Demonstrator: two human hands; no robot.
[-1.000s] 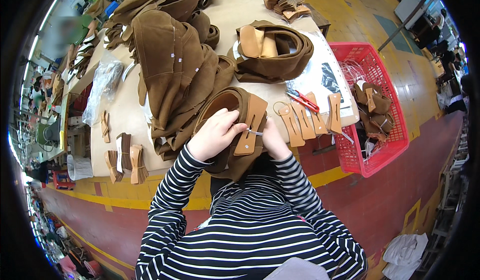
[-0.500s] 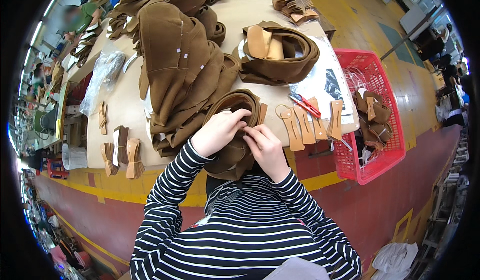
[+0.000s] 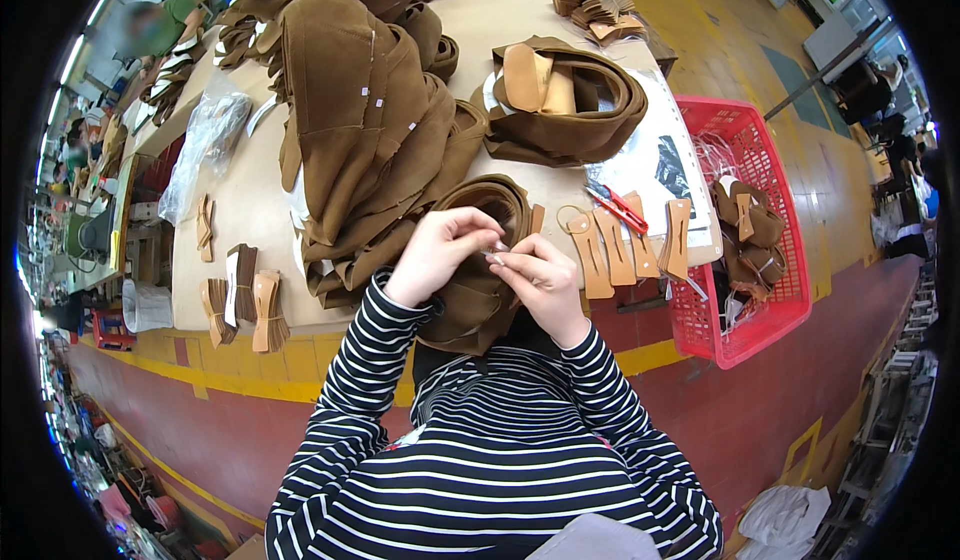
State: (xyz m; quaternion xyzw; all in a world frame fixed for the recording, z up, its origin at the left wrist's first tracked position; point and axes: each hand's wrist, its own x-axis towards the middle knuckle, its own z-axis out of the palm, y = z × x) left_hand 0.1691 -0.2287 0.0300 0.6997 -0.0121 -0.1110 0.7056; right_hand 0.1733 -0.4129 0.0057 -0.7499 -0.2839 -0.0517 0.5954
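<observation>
- The left hand (image 3: 440, 255) and right hand (image 3: 535, 275) meet at frame centre, fingertips pinched narrow on something small and pale; what it is I cannot tell.
- It could slip from that light pinch into the folds below.
- The brown suede piece (image 3: 475, 295) lies directly beneath both hands, hanging over the table (image 3: 240, 210) edge.

A curled brown suede piece (image 3: 480, 280) lies at the table's near edge, partly overhanging it.
</observation>
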